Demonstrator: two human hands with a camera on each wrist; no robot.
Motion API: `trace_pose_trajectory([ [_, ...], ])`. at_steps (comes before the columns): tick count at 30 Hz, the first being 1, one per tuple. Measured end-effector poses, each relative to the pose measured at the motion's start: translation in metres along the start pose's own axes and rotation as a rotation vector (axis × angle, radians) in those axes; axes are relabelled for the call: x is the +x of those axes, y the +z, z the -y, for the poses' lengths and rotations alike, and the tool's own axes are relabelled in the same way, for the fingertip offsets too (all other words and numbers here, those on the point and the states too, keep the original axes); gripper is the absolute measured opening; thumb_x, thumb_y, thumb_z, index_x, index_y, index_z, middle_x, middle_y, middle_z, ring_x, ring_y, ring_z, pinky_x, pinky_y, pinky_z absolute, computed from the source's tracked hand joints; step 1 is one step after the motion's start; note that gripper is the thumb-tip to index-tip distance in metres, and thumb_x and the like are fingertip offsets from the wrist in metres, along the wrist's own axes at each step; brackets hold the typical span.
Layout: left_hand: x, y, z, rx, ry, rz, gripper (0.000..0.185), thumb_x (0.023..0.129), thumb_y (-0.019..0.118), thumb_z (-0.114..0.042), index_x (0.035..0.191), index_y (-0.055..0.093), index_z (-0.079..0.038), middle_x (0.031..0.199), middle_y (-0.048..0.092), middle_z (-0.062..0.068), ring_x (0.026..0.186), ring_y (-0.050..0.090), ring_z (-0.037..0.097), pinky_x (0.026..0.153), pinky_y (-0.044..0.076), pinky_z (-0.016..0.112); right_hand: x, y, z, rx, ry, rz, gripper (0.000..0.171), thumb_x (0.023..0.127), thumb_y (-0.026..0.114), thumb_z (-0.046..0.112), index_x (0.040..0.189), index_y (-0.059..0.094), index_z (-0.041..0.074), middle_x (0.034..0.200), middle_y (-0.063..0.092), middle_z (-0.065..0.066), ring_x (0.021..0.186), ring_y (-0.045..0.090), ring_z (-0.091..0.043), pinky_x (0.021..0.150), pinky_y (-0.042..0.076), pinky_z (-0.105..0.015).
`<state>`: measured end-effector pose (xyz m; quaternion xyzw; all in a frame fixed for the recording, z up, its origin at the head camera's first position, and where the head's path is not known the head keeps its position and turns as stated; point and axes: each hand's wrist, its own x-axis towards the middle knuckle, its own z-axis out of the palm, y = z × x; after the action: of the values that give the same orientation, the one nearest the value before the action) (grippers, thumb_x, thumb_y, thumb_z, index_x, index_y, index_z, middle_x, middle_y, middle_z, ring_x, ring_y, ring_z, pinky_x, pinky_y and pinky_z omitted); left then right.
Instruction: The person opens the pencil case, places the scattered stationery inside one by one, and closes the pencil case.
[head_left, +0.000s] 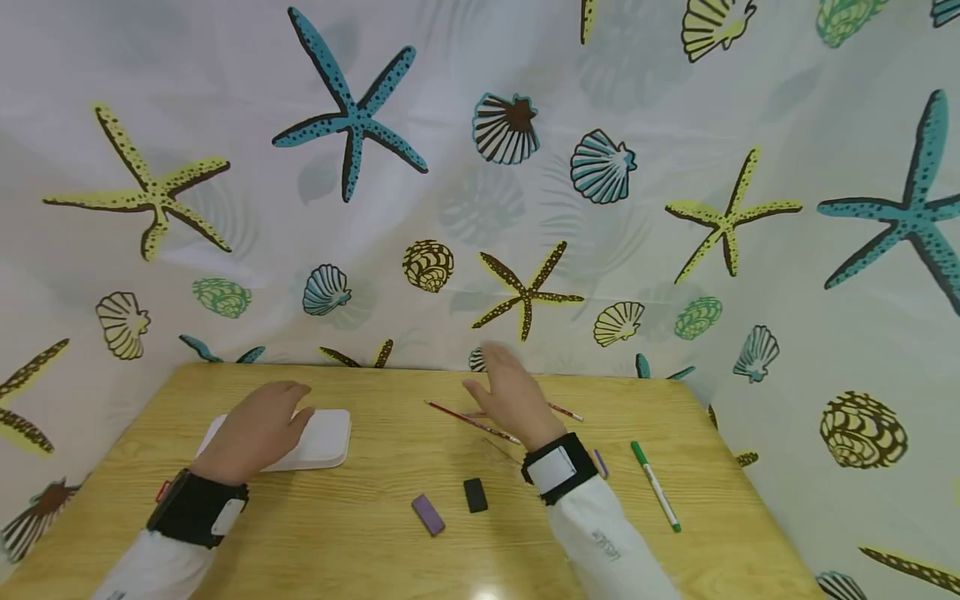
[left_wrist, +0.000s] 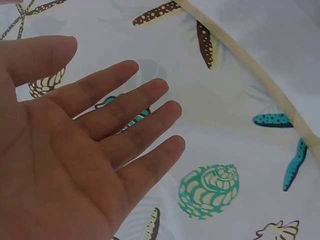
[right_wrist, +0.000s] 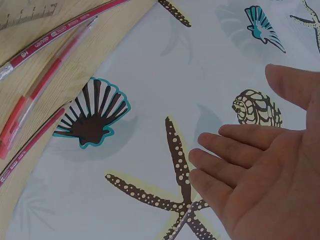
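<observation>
My wrist views are showing both hands spread flat, holding nothing; the head view is placing my left hand over the white rectangular case, my right hand hovering above red pencils, hiding their middles on the wooden worktop.

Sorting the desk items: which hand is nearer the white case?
Left. The left hand rests on the white case; the right hand hovers apart, over the red pencils.
</observation>
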<state>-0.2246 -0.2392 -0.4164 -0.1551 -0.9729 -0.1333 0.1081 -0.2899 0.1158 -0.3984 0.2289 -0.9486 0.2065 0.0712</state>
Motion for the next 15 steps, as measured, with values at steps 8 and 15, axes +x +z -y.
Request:
trace_pose_trajectory([
  [8, -0.039, 0.004, 0.026, 0.046, -0.082, -0.002, 0.037, 0.094, 0.071, -0.01, 0.121, 0.064, 0.015, 0.119, 0.065, 0.034, 0.112, 0.061, 0.052, 0.092, 0.049, 0.063, 0.009, 0.018, 0.031, 0.032, -0.071, 0.057, 0.067, 0.106, 0.056, 0.036, 0.158, 0.033, -0.001, 0.162, 0.036, -0.02, 0.152, 0.03, -0.034, 0.119, 0.029, -0.048],
  [15, -0.054, 0.011, 0.027, 0.088, -0.076, -0.006, 0.041, 0.089, 0.078, -0.009, 0.12, 0.065, 0.013, 0.119, 0.065, 0.033, 0.116, 0.06, 0.05, 0.095, 0.049, 0.061, 0.017, 0.052, 0.075, -0.023, -0.152, 0.113, 0.067, 0.106, 0.055, 0.039, 0.158, 0.035, 0.0, 0.16, 0.04, -0.017, 0.147, 0.04, -0.03, 0.114, 0.038, -0.042],
])
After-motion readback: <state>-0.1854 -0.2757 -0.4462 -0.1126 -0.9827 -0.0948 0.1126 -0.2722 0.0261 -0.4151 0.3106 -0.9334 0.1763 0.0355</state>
